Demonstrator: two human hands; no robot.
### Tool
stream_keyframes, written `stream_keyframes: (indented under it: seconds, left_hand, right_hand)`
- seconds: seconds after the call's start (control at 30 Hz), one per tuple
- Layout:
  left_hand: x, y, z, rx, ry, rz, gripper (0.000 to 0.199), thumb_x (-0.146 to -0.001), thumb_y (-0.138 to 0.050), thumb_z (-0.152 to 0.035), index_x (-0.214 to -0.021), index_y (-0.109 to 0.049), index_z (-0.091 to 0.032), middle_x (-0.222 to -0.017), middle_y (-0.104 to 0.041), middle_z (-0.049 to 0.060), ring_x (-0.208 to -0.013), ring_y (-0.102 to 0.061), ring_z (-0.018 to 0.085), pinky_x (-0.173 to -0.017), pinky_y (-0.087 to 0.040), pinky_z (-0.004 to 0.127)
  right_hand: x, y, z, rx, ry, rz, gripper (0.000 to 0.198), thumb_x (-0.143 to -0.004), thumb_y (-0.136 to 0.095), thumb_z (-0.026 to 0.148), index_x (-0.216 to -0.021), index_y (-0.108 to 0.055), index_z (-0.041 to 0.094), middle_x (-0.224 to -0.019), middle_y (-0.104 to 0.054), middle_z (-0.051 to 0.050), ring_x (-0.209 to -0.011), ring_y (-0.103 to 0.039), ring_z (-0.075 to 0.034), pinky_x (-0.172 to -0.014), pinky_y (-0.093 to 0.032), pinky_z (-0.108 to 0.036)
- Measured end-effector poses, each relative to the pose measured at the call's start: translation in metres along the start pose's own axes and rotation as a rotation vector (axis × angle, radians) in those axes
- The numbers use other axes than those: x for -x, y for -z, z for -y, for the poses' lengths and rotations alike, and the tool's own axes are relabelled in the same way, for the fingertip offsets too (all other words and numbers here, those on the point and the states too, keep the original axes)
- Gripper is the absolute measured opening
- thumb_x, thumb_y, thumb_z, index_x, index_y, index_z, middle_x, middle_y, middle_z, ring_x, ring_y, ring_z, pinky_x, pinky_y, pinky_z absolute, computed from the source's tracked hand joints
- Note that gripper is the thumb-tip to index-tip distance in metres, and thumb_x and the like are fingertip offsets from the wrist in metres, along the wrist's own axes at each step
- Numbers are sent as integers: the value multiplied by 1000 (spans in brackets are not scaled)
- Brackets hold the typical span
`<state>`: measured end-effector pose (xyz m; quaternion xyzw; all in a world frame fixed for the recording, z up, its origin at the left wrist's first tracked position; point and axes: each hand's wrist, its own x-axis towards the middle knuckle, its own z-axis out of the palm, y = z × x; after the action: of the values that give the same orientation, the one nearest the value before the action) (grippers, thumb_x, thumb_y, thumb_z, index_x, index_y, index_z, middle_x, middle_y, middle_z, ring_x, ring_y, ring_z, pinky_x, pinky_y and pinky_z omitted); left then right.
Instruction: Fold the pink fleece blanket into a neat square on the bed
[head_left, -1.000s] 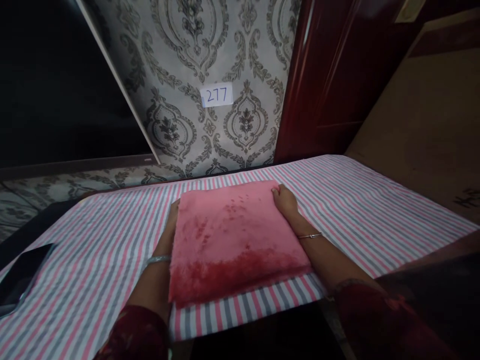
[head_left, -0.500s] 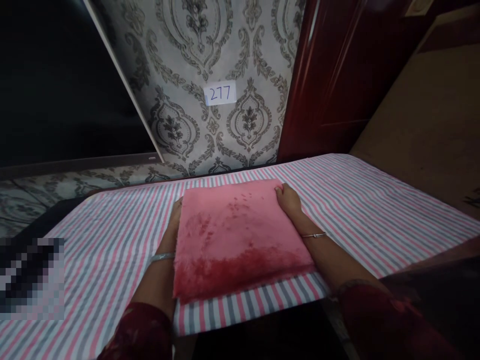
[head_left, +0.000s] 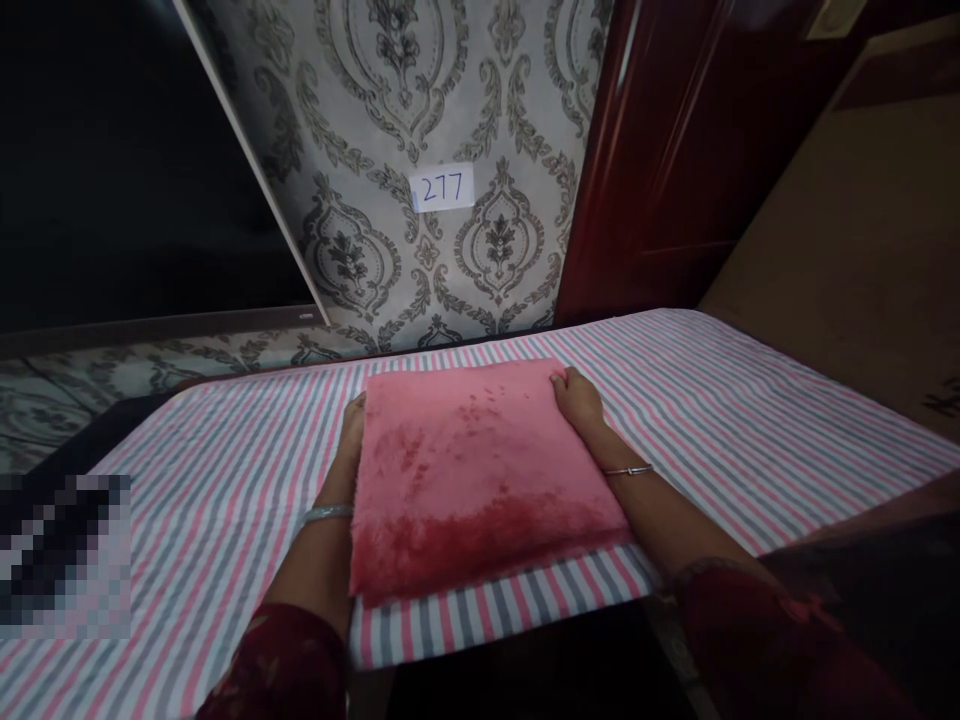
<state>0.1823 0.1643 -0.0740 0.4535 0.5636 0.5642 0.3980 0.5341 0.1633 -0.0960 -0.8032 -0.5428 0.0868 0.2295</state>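
Observation:
A folded pink fuzzy cloth lies flat on a table covered with a pink, grey and white striped sheet. My left hand rests along the cloth's left edge, fingers tucked at its far left corner. My right hand grips the far right corner, fingers curled on the edge. Both wrists wear thin bangles.
A patterned wallpaper wall carries a white label reading 277. A dark red door stands at the right, a dark screen at the left. A blurred-out patch covers something on the sheet's left edge.
Hardly anything moved; the view shifted slightly and the cloth sits a little further right in the picture. Both hands stay on its far corners.

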Motion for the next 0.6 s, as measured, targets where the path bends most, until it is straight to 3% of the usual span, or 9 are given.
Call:
stream_keyframes:
  seconds: [0.2, 0.47, 0.6]
  left_hand:
    - [-12, 2, 0, 10, 8, 14, 37, -51, -81, -47, -68, -67, -17, -56, -60, -1, -68, -60, 20, -62, -48, 27]
    - [-12, 4, 4, 40, 43, 42, 41, -40, -90, -42, -60, -64, -17, -51, -57, -4, -55, -54, 14, -51, -45, 25]
    - [-18, 3, 7, 89, 45, 9, 39, -41, -88, -41, -60, -65, -17, -48, -55, -4, -55, -56, 16, -52, -44, 25]
  right_hand:
    - [-1, 0, -1, -5, 4, 1, 36, -107, -38, 34, -124, -61, 12, -118, -71, -19, -106, -67, -29, -80, -43, -32]
    - [0, 0, 0, 2, -2, -1, 35, -107, -38, 34, -123, -61, 13, -116, -71, -18, -105, -67, -27, -79, -43, -31]
    - [0, 0, 0, 8, -3, -1, 34, -107, -38, 33, -123, -61, 12, -117, -71, -18, -105, -67, -27, -79, -42, -31]
